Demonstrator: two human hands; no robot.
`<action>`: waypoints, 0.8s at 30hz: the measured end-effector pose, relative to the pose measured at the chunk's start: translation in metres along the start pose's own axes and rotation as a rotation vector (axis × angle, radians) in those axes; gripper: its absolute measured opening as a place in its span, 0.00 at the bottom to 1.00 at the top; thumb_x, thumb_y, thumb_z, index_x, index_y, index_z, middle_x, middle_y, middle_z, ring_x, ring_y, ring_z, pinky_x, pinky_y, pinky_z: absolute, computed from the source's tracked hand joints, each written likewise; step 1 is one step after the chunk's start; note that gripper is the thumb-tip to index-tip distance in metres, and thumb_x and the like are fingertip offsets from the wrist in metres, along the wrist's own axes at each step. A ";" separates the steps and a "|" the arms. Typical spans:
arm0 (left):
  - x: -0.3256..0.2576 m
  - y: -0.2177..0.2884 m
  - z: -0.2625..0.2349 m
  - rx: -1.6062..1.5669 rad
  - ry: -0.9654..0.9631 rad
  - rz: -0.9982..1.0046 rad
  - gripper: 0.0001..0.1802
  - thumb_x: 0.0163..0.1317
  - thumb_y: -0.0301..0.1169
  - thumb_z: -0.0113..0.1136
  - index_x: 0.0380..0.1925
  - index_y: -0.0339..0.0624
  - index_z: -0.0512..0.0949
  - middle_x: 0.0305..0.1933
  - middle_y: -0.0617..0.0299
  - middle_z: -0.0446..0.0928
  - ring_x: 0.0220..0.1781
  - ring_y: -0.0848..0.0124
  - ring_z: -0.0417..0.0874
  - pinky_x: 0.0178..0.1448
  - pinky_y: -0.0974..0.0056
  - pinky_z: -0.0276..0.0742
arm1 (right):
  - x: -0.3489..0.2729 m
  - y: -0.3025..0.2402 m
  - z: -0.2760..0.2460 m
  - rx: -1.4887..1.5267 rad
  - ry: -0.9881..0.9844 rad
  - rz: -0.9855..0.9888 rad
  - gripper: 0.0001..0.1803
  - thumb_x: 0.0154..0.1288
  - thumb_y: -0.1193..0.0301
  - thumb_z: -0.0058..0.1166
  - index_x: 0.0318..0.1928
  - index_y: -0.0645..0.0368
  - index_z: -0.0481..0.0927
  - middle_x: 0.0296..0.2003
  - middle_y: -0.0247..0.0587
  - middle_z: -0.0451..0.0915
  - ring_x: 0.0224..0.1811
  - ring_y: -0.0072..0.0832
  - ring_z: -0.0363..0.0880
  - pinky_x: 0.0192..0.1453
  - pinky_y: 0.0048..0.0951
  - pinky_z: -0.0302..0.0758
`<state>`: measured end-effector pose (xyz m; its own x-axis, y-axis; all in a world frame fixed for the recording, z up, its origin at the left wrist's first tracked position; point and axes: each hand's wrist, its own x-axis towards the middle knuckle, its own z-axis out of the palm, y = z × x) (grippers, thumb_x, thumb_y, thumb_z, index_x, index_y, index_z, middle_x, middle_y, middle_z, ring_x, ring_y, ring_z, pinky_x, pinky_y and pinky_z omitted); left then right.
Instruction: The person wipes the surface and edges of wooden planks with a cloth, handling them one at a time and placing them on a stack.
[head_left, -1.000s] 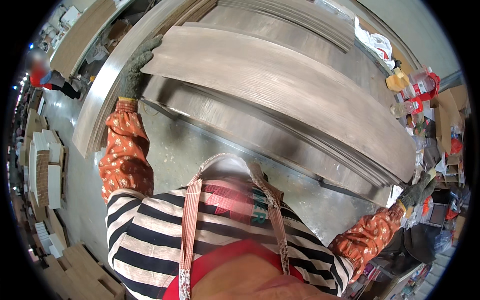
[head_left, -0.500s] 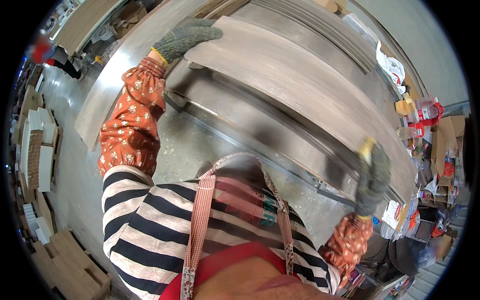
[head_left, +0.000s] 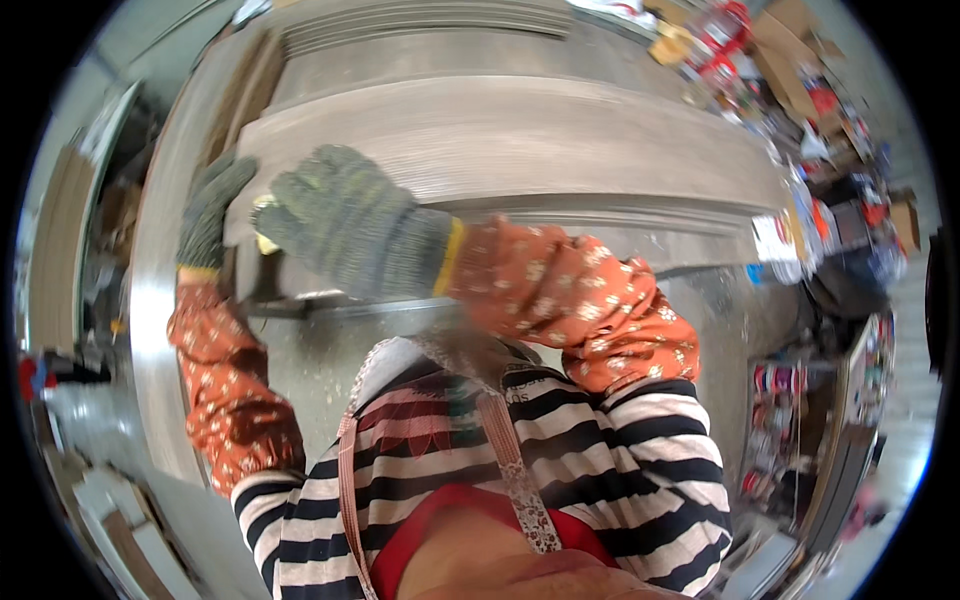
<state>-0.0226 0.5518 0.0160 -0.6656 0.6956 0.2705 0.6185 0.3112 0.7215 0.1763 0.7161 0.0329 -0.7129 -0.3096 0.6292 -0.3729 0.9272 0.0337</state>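
A long grey-brown wood-grain board (head_left: 520,130) lies lengthwise before me on a worktable. My left hand (head_left: 215,210), in a grey-green knit glove with a yellow cuff edge, holds the board's left end, its fingers together. Beside it, my right hand (head_left: 350,220), gloved alike, crosses to the same end with curled fingers. In them is a small pale-yellow thing (head_left: 265,225), mostly covered by the glove and too blurred to name. Orange flowered sleeve covers (head_left: 580,300) reach up both forearms.
Thin strips or panels (head_left: 430,22) are stacked beyond the board. Along the left runs another long board (head_left: 160,330). Cardboard boxes (head_left: 785,55), red-topped plastic containers (head_left: 722,28) and assorted clutter crowd the right. A person (head_left: 65,370) is at the far left.
My right hand has swept from the board's right end to its left end, beside my left hand. My view has turned, so the board now lies more level. The left hand stays at its end.
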 end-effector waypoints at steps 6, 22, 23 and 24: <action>0.004 -0.060 -0.023 0.059 -0.009 0.120 0.17 0.66 0.29 0.48 0.53 0.44 0.78 0.61 0.57 0.72 0.63 0.64 0.72 0.68 0.62 0.65 | -0.139 0.066 -0.142 -0.220 -0.090 0.327 0.21 0.54 0.68 0.60 0.50 0.55 0.76 0.43 0.43 0.78 0.48 0.40 0.77 0.55 0.41 0.71; -0.003 0.018 -0.020 -0.593 0.384 -0.480 0.27 0.56 0.45 0.63 0.52 0.41 0.73 0.39 0.65 0.80 0.23 0.79 0.74 0.23 0.74 0.68 | -0.313 0.211 -0.278 -0.139 0.338 1.184 0.21 0.69 0.70 0.52 0.59 0.65 0.73 0.54 0.44 0.78 0.55 0.27 0.74 0.60 0.27 0.69; -0.007 0.019 -0.018 -0.610 0.369 -0.482 0.25 0.58 0.44 0.63 0.50 0.40 0.74 0.34 0.66 0.79 0.19 0.80 0.72 0.21 0.75 0.67 | -0.284 0.215 -0.260 -0.028 0.304 1.179 0.20 0.68 0.71 0.54 0.58 0.65 0.74 0.53 0.44 0.78 0.54 0.27 0.75 0.59 0.27 0.70; -0.006 0.020 -0.010 -0.641 0.339 -0.495 0.22 0.60 0.43 0.61 0.48 0.39 0.74 0.28 0.64 0.77 0.17 0.80 0.71 0.21 0.74 0.68 | -0.249 0.214 -0.234 0.304 0.313 1.261 0.21 0.66 0.73 0.55 0.59 0.64 0.74 0.50 0.42 0.79 0.48 0.23 0.74 0.51 0.25 0.73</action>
<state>-0.0104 0.5469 0.0351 -0.9467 0.3152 -0.0670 -0.0602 0.0314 0.9977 0.4135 1.0406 0.0650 -0.5157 0.8181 0.2544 0.2901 0.4461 -0.8467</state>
